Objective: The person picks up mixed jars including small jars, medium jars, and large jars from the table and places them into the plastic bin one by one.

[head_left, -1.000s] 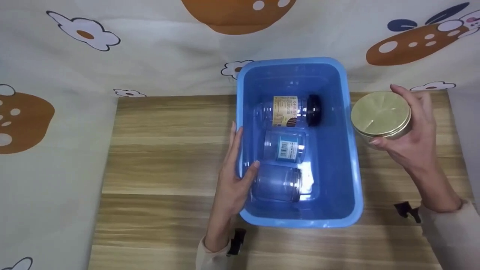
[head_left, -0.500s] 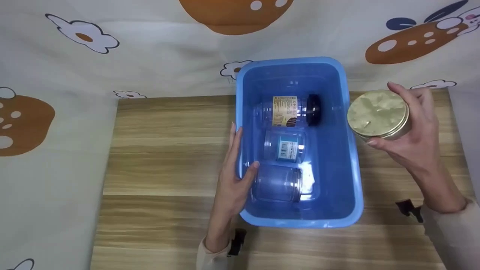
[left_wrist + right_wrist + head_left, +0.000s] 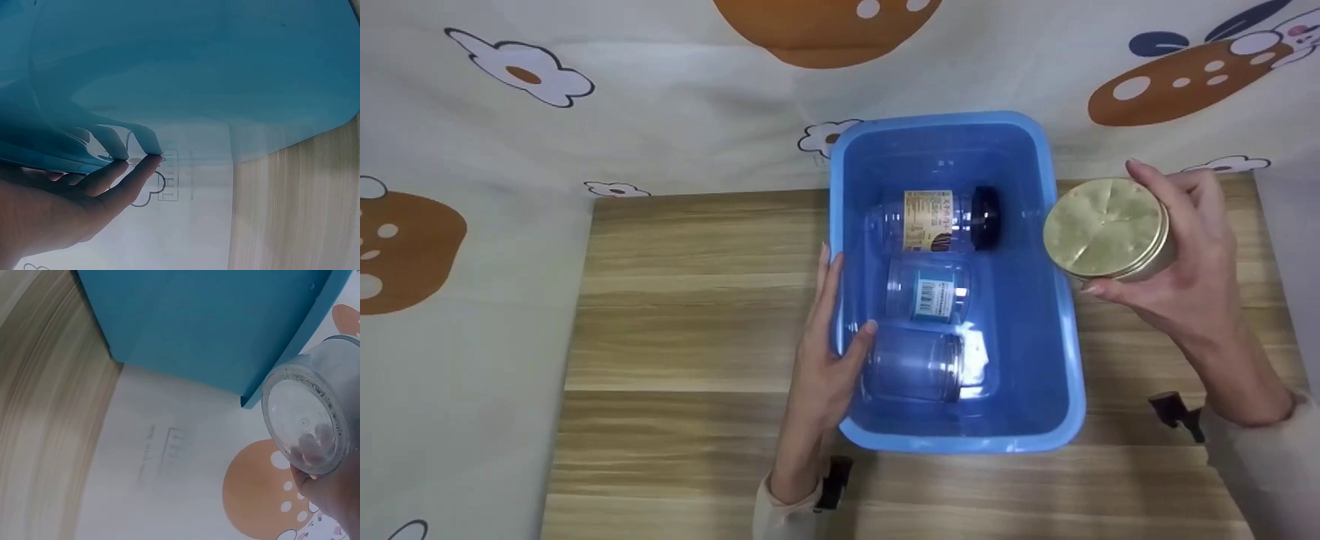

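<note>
My right hand (image 3: 1192, 277) grips a clear plastic jar with a gold lid (image 3: 1106, 227) at the tub's right rim. The jar's clear bottom (image 3: 304, 422) faces the right wrist view. On the left side, my left hand (image 3: 825, 371) holds the wall of a blue plastic tub (image 3: 1035, 360), thumb over the rim, fingers along the outside (image 3: 138, 177). Inside the tub lie a clear jar with a dark lid and yellow label (image 3: 928, 220), a clear jar with a blue-and-white label (image 3: 934, 296), and a plain clear jar (image 3: 913, 366), all on their sides.
The tub stands on a wood-grain tabletop (image 3: 697, 315), close to a pale cloth backdrop (image 3: 682, 112) printed with flowers and brown shapes. The same cloth hangs along the left side.
My right hand has carried the gold-lidded jar slightly left, so that it overlaps the tub's right rim in the head view. My left hand keeps its place on the tub.
</note>
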Available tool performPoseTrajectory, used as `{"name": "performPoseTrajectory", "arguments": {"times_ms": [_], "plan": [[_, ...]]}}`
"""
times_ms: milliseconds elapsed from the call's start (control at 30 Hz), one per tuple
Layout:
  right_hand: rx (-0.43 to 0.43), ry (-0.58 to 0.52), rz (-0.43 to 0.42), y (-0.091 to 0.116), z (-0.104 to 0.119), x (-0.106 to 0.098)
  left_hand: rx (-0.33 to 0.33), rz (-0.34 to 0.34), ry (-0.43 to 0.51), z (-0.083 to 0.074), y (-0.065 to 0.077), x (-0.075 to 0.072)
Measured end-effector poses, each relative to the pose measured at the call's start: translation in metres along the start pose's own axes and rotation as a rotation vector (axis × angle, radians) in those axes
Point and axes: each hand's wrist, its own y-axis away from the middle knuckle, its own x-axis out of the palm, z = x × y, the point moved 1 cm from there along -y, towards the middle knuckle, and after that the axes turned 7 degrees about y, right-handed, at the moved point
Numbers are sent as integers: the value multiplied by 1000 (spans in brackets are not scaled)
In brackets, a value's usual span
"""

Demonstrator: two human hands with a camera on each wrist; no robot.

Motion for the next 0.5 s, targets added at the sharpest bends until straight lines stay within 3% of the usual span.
{"name": "performPoseTrajectory", "arguments": {"times_ms": [200, 500], "plan": [[-25, 64, 53, -1, -2, -1, 3, -3, 15, 1, 0, 0], [-30, 72, 74, -2, 2, -4, 22, -5, 2, 0, -1, 1]]}}
